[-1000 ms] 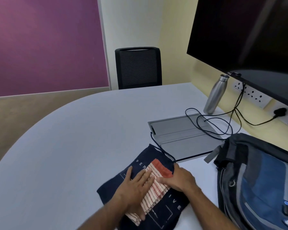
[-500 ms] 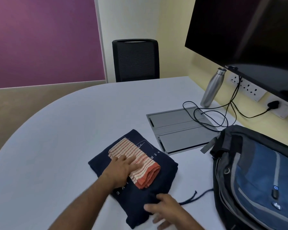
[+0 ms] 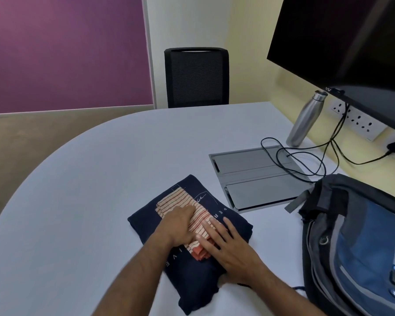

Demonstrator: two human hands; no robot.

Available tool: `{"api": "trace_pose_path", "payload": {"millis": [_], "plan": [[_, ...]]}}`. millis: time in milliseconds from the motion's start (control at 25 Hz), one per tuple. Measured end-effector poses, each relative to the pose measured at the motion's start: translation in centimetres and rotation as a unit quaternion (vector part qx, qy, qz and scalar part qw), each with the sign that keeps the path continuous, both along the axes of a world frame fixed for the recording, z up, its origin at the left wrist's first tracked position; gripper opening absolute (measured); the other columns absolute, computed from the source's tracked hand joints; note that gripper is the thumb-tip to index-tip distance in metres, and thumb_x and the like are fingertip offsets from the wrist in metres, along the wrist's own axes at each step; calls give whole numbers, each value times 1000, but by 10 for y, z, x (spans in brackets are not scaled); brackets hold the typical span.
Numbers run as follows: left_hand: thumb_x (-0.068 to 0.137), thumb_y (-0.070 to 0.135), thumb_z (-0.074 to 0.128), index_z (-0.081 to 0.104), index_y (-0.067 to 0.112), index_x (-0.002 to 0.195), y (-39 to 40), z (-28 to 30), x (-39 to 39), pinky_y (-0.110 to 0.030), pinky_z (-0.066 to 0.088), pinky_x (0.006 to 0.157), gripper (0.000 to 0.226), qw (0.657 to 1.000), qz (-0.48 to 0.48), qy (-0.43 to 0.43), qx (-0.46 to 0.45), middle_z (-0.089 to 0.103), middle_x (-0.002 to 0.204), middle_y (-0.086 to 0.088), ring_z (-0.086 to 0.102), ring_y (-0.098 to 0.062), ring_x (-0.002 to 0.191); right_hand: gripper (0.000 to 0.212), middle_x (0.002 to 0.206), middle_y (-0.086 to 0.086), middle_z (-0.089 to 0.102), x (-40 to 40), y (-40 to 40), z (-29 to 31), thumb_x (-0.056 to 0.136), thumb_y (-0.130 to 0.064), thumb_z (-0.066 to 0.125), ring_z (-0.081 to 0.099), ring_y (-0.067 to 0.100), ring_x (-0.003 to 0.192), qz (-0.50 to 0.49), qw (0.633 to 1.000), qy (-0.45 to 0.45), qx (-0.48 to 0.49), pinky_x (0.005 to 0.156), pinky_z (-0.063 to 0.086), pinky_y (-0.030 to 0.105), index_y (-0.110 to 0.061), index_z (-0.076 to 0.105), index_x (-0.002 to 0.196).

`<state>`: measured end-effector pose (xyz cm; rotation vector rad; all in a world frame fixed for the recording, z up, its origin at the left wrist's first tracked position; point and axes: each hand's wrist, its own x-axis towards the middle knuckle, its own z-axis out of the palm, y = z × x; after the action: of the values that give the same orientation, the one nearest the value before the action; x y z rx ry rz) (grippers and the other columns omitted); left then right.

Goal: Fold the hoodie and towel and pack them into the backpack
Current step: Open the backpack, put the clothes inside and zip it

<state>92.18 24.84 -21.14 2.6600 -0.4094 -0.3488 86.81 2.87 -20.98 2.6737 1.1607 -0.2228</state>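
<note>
A folded navy hoodie [image 3: 192, 277] with white lettering lies on the white table [image 3: 78, 201] in front of me. On top of it sits a folded towel [image 3: 180, 200] with orange and cream stripes. My left hand [image 3: 180, 224] rests flat on the towel's middle. My right hand [image 3: 228, 247] lies with straight fingers across the towel's near right end and the hoodie. A blue, grey and black backpack [image 3: 360, 242] stands at the right, apart from the hoodie, its top towards the pile.
A grey flip-up cable box [image 3: 255, 176] is set into the table behind the hoodie, with black cables [image 3: 306, 163] looped over it. A steel bottle [image 3: 306, 119] stands by the wall under a large dark screen [image 3: 347, 42]. A black chair [image 3: 196, 76] is at the far side.
My right hand has moved from the hoodie's near edge up onto the towel and hoodie. The left hand stays on the towel. The pile has turned little since half a second ago.
</note>
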Motion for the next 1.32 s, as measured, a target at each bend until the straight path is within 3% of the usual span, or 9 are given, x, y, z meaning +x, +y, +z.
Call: {"api": "trace_pose_path", "payload": {"millis": [80,200,320,480,680,840,1120,1200,1320], "plan": [[80,55,60,48,32,129,2,1,1,-52,26,116,56,999,-14,-4,42,59,131,8,43,-20,128,132,157,16,30,6,-2,1,52,-86,66,27,38,145,35,999,-15,-5,114,26,62,-19,19,155],[82,60,56,38,32,148,3,-1,3,-61,-2,120,73,998,-13,17,58,45,152,8,17,-24,151,116,154,11,37,13,-7,-4,65,-85,58,33,36,142,70,997,-35,4,110,34,61,-18,24,154],[81,61,58,35,32,152,7,-2,6,-60,-1,121,80,998,-18,31,52,42,155,8,14,-23,152,93,153,10,40,18,-9,-11,81,-71,53,39,35,140,76,995,-52,26,106,40,60,-17,29,152],[79,54,57,39,34,149,10,-4,8,-57,4,121,75,999,-16,35,33,46,152,7,17,-22,150,52,154,12,39,26,0,-23,99,-35,43,36,37,142,111,978,-154,83,104,39,64,-16,39,148],[79,56,55,40,35,149,16,-7,10,-57,4,120,74,999,-19,38,23,46,152,8,20,-21,149,55,154,17,39,30,8,-36,98,-35,42,43,40,137,85,980,-153,90,105,42,60,-17,34,150],[82,60,55,35,34,152,15,-6,8,-53,0,122,77,998,-22,54,24,40,156,6,15,-20,150,40,132,10,63,22,9,-54,100,-27,37,61,31,118,40,976,-156,145,92,54,49,-15,52,135],[103,48,36,15,33,159,23,-12,-11,-45,-15,122,62,998,-41,53,9,9,167,11,-9,-10,153,42,108,4,72,11,18,-30,71,-32,70,66,21,106,62,968,-164,178,101,47,54,-14,67,109],[104,56,27,18,33,159,24,-12,-21,-43,-11,123,60,998,-36,43,-22,12,167,12,-5,-9,153,48,107,3,72,4,18,-20,64,-31,73,65,19,105,71,967,-153,190,104,47,49,-13,68,108],[82,84,3,28,34,157,25,-4,-30,-39,1,125,93,997,-37,31,-62,21,164,14,7,-8,152,55,108,1,71,-15,11,-2,59,-34,74,66,17,101,44,969,-124,209,97,53,34,-15,67,111]]}}
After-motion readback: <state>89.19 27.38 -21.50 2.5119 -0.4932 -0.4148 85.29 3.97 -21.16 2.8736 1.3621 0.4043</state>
